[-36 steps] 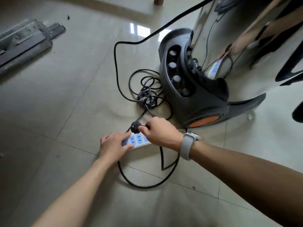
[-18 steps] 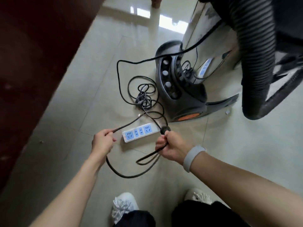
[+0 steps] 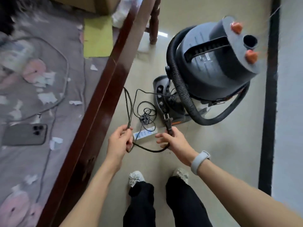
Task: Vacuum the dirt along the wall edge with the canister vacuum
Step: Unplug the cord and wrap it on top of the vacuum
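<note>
The grey canister vacuum point(image 3: 218, 63) with orange knobs stands on the tiled floor ahead of me at the right, its black ribbed hose point(image 3: 182, 89) looped around it. My right hand point(image 3: 172, 140) holds the black plug point(image 3: 168, 122) of the power cord, prongs up. My left hand point(image 3: 120, 141) grips a loop of the same black cord point(image 3: 129, 105); a slack length hangs between both hands. The white power strip point(image 3: 144, 134) lies on the floor under my hands, with a tangled bundle of cord point(image 3: 145, 118) beside it.
A bed with a dark wooden frame point(image 3: 105, 102) runs along the left; on its grey sheet lie paper scraps, a phone point(image 3: 24, 134) and a cable. A dark baseboard point(image 3: 270, 95) marks the wall on the right. My feet point(image 3: 136, 178) stand below.
I have stood up, so the view is higher and shows the bed and the whole vacuum. Both hands lifted the cord, and the plug is off the power strip, raised in my right hand.
</note>
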A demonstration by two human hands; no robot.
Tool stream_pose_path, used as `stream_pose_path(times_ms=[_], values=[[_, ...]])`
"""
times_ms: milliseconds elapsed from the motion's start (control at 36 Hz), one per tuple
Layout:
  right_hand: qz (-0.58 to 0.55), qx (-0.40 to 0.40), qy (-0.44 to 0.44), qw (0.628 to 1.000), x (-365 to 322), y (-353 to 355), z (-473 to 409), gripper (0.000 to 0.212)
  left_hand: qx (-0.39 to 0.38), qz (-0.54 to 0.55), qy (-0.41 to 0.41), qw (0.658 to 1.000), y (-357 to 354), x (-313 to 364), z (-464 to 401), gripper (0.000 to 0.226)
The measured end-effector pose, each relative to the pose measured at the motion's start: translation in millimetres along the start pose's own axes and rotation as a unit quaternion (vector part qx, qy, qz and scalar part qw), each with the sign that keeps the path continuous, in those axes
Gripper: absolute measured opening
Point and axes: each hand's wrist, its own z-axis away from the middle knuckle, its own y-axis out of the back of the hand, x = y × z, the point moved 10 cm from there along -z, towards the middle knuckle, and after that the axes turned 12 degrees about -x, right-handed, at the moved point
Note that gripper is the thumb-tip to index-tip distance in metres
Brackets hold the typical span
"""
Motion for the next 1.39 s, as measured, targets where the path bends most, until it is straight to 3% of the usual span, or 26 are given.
stream_pose_path(times_ms=[83, 194, 306, 361, 472, 583, 750, 833, 917, 972, 1056, 1111, 1250, 1389], values=[[0.083, -0.063, 0.028, 0.994, -31, -39, 36, 0.017, -0.047, 0.093, -0.006, 0.995, -24, 55, 32, 0.022], [0.138, -0.102, 0.058, 0.984, -59, -85, 75, 0.034, -0.114, 0.151, -0.023, 0.982, -53, 130, 63, 0.020], [0.150, -0.093, 0.098, 0.979, -87, -106, 108, 0.017, -0.169, 0.188, -0.048, 0.966, -67, 191, 89, 0.019], [0.159, -0.059, 0.123, 0.978, -107, -103, 122, 0.020, -0.194, 0.192, -0.056, 0.960, -74, 213, 100, 0.018], [0.188, -0.013, 0.153, 0.970, -144, -87, 152, 0.019, -0.214, 0.139, -0.089, 0.963, -90, 248, 116, 0.017], [0.229, 0.082, 0.186, 0.952, -183, -44, 190, 0.022, -0.206, 0.073, -0.111, 0.969, -107, 275, 119, 0.014], [0.233, 0.176, 0.232, 0.928, -243, 28, 261, 0.019, -0.197, -0.120, -0.130, 0.964, -156, 294, 113, 0.002], [0.248, 0.211, 0.256, 0.910, -280, 57, 296, 0.026, -0.224, -0.248, -0.201, 0.921, -207, 316, 120, 0.027], [0.279, 0.212, 0.247, 0.903, -315, 81, 326, 0.022, -0.292, -0.365, -0.301, 0.831, -275, 340, 141, 0.051], [0.308, 0.217, 0.246, 0.893, -343, 98, 349, 0.021, -0.354, -0.400, -0.315, 0.784, -319, 346, 157, 0.057], [0.352, 0.245, 0.261, 0.865, -390, 128, 388, 0.018, -0.456, -0.382, -0.270, 0.757, -379, 352, 175, 0.052], [0.369, 0.265, 0.279, 0.846, -424, 150, 412, 0.014, -0.470, -0.382, -0.280, 0.744, -415, 366, 184, 0.047], [0.414, 0.279, 0.301, 0.812, -494, 208, 441, 0.023, -0.424, -0.327, -0.329, 0.778, -493, 427, 177, 0.018], [0.420, 0.257, 0.297, 0.818, -536, 276, 412, 0.021, -0.366, -0.343, -0.329, 0.800, -551, 468, 130, 0.029]])
